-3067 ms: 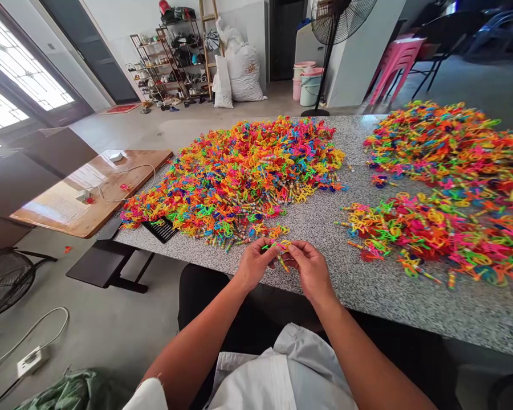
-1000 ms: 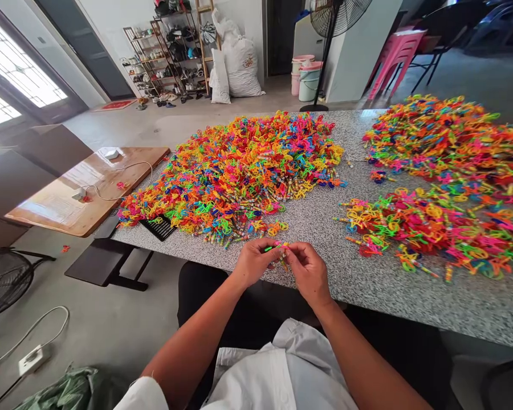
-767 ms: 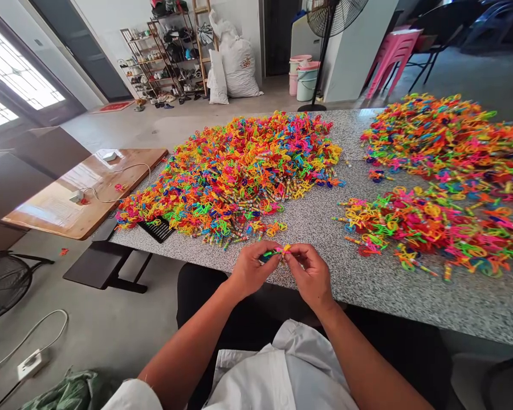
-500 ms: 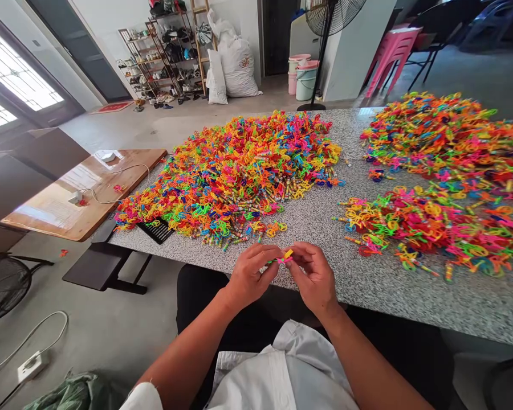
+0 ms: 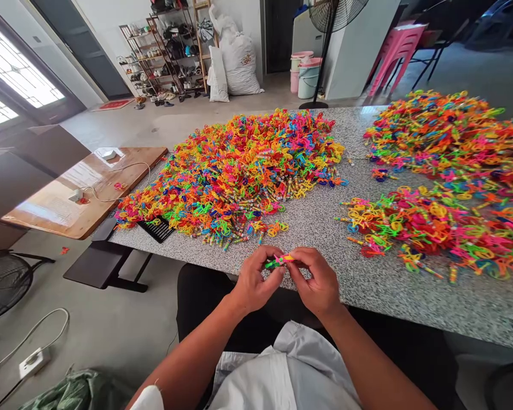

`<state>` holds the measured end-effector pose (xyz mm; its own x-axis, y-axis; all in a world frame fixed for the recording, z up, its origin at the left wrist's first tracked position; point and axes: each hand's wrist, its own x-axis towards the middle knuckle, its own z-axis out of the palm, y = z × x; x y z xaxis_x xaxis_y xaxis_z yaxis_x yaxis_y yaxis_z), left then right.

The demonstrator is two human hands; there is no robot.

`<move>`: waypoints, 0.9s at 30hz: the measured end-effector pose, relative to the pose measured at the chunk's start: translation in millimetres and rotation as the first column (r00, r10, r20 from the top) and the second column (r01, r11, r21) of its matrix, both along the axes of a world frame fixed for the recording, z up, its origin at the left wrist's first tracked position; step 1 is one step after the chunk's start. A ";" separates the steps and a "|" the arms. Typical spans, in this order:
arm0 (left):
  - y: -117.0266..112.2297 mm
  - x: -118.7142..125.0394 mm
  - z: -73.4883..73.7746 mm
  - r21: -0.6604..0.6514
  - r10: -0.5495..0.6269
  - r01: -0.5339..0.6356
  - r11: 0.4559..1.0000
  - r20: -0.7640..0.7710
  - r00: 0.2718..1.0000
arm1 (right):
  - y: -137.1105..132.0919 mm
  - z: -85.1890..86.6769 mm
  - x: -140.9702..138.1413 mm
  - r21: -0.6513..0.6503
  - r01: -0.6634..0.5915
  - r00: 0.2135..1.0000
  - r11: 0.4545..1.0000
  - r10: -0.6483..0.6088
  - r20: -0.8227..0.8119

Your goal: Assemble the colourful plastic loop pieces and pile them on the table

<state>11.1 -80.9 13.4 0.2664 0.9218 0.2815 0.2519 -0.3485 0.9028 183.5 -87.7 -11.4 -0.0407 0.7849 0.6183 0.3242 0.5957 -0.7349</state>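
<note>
Between my two hands, just above the table's near edge, are small bright plastic pieces (image 5: 285, 259) in green, pink, yellow and orange. My left hand (image 5: 257, 279) pinches their green end between thumb and fingers. On the other side, my right hand (image 5: 317, 280) grips the yellow-orange end with its fingertips. The exact shape of the pieces is partly hidden by the fingers. Beyond my hands lies a large heap of similar colourful plastic pieces (image 5: 239, 165), with patterned short sticks along its front. A few loose orange pieces (image 5: 277, 228) lie nearest my left hand.
On the right of the speckled stone table (image 5: 316, 228) are a near pile (image 5: 419, 222) and a far pile (image 5: 444, 131) of similar pieces. A black slotted tray (image 5: 157, 230) pokes from under the big heap. A wooden board (image 5: 81, 193) stands left; a fan (image 5: 325, 51) stands behind.
The pieces between my hands have turned, so more green shows on the left and the yellow part lies flatter. Both hands have shifted slightly right and down.
</note>
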 end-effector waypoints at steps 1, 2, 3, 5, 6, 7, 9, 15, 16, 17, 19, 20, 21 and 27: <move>-0.5 1.3 -0.9 -0.006 0.010 -0.010 1.000 0.028 1.000 | 0.1 0.2 -0.6 0.043 0.022 0.999 0.999 -0.023 0.031; -1.0 2.5 -1.9 -0.012 0.031 -0.031 0.999 0.047 0.998 | 0.0 0.1 -1.2 0.077 0.043 0.997 0.996 -0.047 0.059; -1.4 3.6 -2.9 -0.014 0.057 -0.056 0.998 0.060 0.997 | -0.4 -0.4 -1.9 0.102 0.060 0.994 0.993 -0.068 0.083; -2.0 5.5 -4.4 -0.015 0.093 -0.092 0.996 0.074 0.993 | -1.6 -2.5 -3.4 0.115 0.075 0.988 0.991 -0.089 0.124; -2.2 6.3 -4.7 -0.023 0.102 -0.101 0.995 0.076 0.992 | -2.4 -4.1 -4.1 0.111 0.076 0.986 0.991 -0.092 0.139; -2.2 7.0 -4.7 -0.035 0.114 -0.111 0.993 0.073 0.991 | -3.2 -5.9 -4.7 0.105 0.076 0.985 0.992 -0.091 0.147; -1.7 7.8 -4.4 -0.057 0.143 -0.140 0.988 0.044 0.989 | -4.4 -9.3 -5.6 0.080 0.082 0.985 0.993 -0.093 0.144; 5.8 3.4 -9.5 -0.134 0.098 -0.086 0.987 0.088 0.991 | -6.0 -8.2 -5.0 -0.166 0.046 0.999 0.985 -0.046 0.006; 7.4 1.9 -11.9 -0.184 0.092 -0.066 0.981 0.136 0.987 | -6.1 -6.3 -4.4 -0.231 0.004 0.999 0.973 -0.013 -0.038; 8.9 0.5 -14.7 -0.240 0.083 -0.036 0.970 0.188 0.979 | -6.2 -4.0 -3.8 -0.296 -0.054 0.995 0.954 0.027 -0.092; 11.5 -2.0 -20.5 -0.348 0.066 0.043 0.937 0.296 0.953 | -6.5 0.5 -2.9 -0.409 -0.184 0.969 0.894 0.096 -0.226; 12.5 -2.9 -23.1 -0.391 0.060 0.086 0.916 0.347 0.936 | -6.5 2.7 -2.7 -0.451 -0.240 0.949 0.860 0.111 -0.295; 13.4 -3.6 -25.4 -0.423 0.058 0.122 0.898 0.390 0.919 | -6.5 4.5 -2.7 -0.481 -0.285 0.928 0.829 0.113 -0.354; 18.2 -3.8 -30.7 -0.430 0.034 0.194 0.882 0.467 0.884 | -7.0 7.8 -3.3 -0.532 -0.255 0.922 0.808 0.037 -0.385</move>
